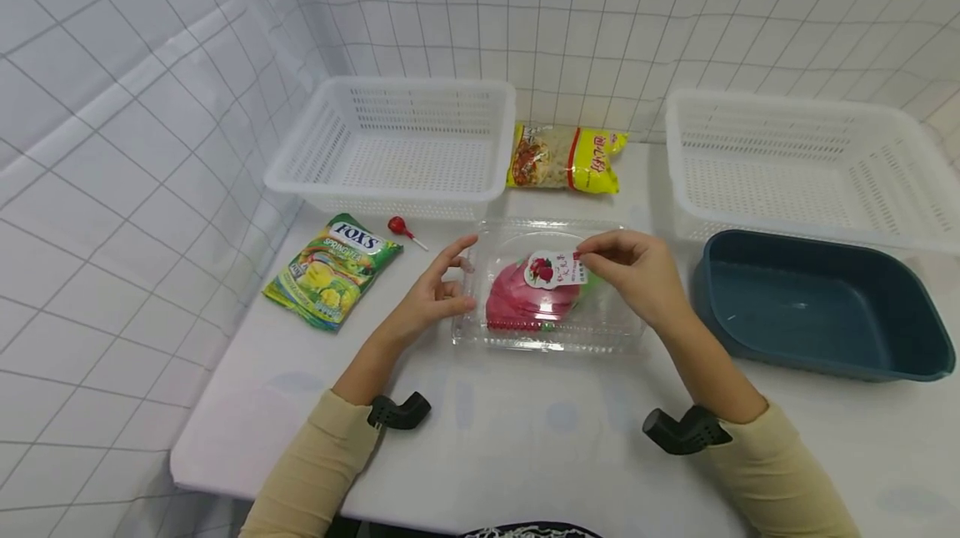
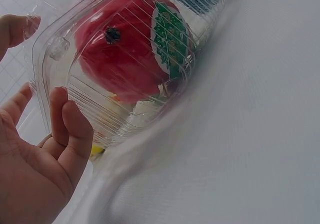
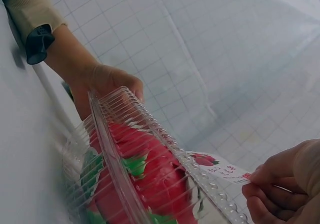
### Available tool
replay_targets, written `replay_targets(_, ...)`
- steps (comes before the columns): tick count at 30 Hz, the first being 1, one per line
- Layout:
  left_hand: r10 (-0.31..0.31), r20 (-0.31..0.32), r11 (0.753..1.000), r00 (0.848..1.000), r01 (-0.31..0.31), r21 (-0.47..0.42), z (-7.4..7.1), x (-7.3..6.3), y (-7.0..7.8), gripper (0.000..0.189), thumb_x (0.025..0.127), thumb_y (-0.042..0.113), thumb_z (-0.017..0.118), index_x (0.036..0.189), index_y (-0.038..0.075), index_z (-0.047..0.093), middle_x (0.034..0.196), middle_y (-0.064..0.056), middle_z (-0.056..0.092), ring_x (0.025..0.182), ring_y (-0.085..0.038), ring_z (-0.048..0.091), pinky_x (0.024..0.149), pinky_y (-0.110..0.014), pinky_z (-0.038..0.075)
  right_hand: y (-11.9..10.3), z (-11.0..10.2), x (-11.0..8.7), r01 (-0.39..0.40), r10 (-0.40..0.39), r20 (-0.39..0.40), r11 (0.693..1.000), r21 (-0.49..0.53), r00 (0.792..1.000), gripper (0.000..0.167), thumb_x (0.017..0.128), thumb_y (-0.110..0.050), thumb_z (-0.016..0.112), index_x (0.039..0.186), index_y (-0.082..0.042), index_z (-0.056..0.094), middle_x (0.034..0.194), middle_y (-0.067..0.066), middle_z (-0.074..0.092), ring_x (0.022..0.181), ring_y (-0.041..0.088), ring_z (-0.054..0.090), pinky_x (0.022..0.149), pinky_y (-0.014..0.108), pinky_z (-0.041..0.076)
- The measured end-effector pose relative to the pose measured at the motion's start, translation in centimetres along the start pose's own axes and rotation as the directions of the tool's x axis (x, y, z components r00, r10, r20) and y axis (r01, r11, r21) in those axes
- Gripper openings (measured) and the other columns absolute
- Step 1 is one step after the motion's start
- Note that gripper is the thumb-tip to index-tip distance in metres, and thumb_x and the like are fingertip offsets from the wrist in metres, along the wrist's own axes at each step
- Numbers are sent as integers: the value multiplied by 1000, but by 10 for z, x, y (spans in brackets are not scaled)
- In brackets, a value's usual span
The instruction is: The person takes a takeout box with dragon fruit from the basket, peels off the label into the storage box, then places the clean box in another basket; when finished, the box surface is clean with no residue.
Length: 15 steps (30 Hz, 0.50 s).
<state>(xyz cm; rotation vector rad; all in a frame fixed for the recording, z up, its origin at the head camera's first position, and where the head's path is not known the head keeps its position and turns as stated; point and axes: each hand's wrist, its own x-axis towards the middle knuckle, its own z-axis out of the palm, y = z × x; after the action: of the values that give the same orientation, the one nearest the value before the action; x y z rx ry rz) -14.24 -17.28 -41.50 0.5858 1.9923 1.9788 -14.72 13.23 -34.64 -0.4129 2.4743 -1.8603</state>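
Note:
A clear plastic clamshell box point(image 1: 609, 329) lies on the table in front of me. Through its lid shows a pinkish-red dragon fruit point(image 2: 120, 48) with green tips and a green-and-white sticker point(image 2: 170, 38). My left hand point(image 1: 427, 300) holds the box at its left end, its fingers and thumb spread along the edge. Between thumb and fingertips my right hand point(image 1: 630, 275) pinches the corner of a white label point(image 3: 220, 167) printed with red fruit. In the right wrist view the label slants from the lid's edge out to my fingers.
White baskets stand at the back left point(image 1: 495, 179) and back right point(image 1: 678, 163), with a yellow food packet point(image 1: 566, 158) between them. A dark teal basin point(image 1: 825, 304) sits to the right. A green FOX'S candy bag point(image 1: 330, 271) and a red lollipop point(image 1: 400, 226) lie to the left.

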Motion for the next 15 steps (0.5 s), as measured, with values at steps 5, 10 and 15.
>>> replay_targets(5,1,-4,1000,1000,-1,7,1,0,1,99,79,45,79,155,17,21,129,-20,29,62,-10,45,65,-19,46,2,-10,-2,-4,4,7,999,35,1000,18,92,-7,67,104,6,69,96,0,70,88,14,63,76,19,52)
replay_targets(10,4,-4,1000,1000,-3,11,1,1,1,98,80,43,79,155,16,21,129,-19,30,62,-10,45,65,-19,46,4,-18,-6,0,0,-14,999,33,1000,19,92,-8,67,104,7,68,94,-4,70,88,12,63,77,18,52)
replay_targets(15,5,-5,1000,1000,-5,6,1,1,0,95,82,38,78,154,16,21,127,-19,30,62,-10,44,64,-18,45,5,-24,-10,-6,7,-52,1000,10,999,21,91,-10,69,104,7,68,93,-6,70,88,12,62,76,17,51)
